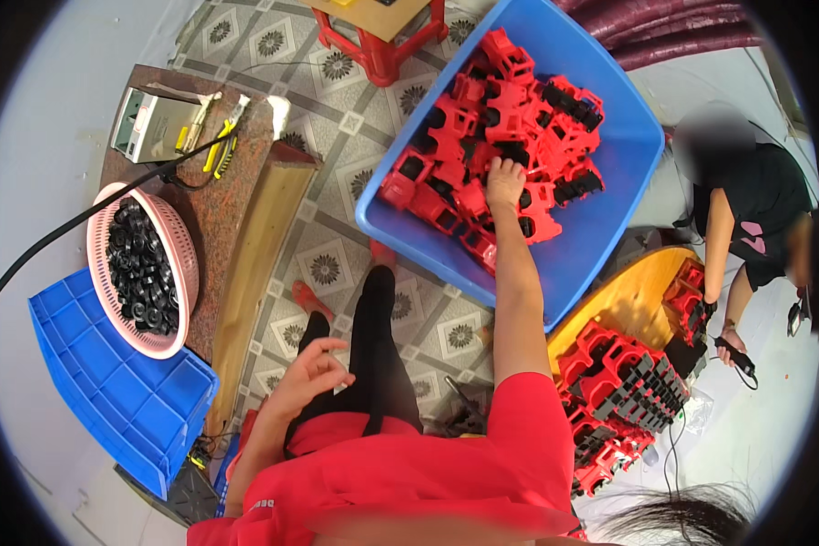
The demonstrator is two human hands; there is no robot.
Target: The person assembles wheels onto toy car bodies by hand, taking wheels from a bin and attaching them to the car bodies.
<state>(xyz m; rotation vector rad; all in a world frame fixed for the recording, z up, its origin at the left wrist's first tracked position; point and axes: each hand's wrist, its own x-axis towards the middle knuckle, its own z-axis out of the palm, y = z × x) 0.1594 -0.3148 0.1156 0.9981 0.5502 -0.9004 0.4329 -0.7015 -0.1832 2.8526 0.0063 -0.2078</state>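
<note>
Red shirt [409, 482]: closest to the camera, filling the lower edge, with both forearms reaching out from it.
Right hand [506, 185]: laid on the heap inside the tub, fingers bent slightly over the pieces; whether they grip one, I cannot tell.
Left hand [311, 380]: raised above the lap, half open with fingers loosely curled; nothing is plainly held.
Red parts [508, 94]: heaped in the blue tub [630, 114], many with black pieces on them, lying at mixed angles under and around the right hand.
Step in hand: apparently a reach among the heaped parts, to pick or shift one.
Next move: seems to call for closing the fingers on one part and working it free without snagging its neighbours.
Wooden desk [601, 293]: beside the tub, with more red-and-black parts [610, 373] stacked in rows.
Co-worker [751, 205]: beyond that desk, one hand holding a black corded tool [737, 357].
Stone-topped desk [214, 232]: at the left, carrying yellow-handled cutters [222, 156] and a pink basket [187, 264] of black rings [139, 264].
</note>
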